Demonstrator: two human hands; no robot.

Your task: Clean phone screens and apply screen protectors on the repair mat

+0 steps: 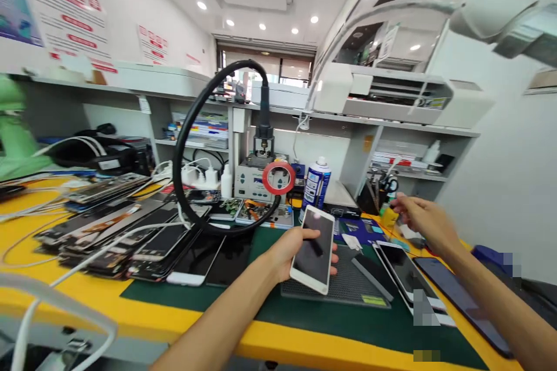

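My left hand [292, 252] grips a white-framed smartphone [312, 250], its thumb lying across the dark screen and its fingers behind the right edge. The phone is tilted above a dark ribbed mat [339, 295]. A grey strip [372, 278] lies across that mat. To the right, my right hand [420, 217] is raised with its fingers pinched together. Something small and dark shows at the fingertips, too blurred to name. Just behind that hand are scissors [390, 184] in a holder and a small yellow item [389, 219].
Stacked phone parts [108, 232] and white cables cover the left side. A soldering-type station [250, 179] with a looping black hose [176, 156] stands at the back, beside a blue spray can [317, 182]. More phones [404, 269] lie at the right on the green mat [278, 322].
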